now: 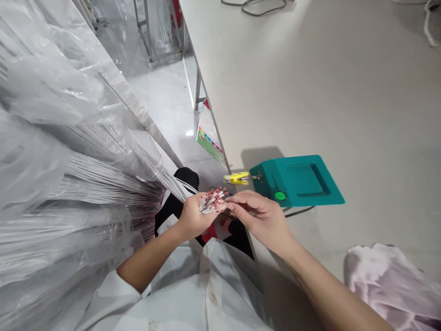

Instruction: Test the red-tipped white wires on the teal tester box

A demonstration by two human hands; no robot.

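Observation:
My left hand (193,216) is closed around a bundle of thin white cables (172,186) whose red-and-white ends (214,200) fan out toward the right. The cables run back to the left into clear plastic bags (69,151). My right hand (257,214) pinches at the fanned ends with thumb and fingertips. Just beyond the hands a yellow clip (237,178) sticks out from the left side of a teal box (298,179) with a green button (280,196), which stands on the white table (310,92).
A pale lilac cloth (389,280) lies on the table at the lower right. Black cables (263,7) lie at the table's far edge. A colourful carton (208,140) sits on the floor under the table, and a metal rack (155,37) stands further back.

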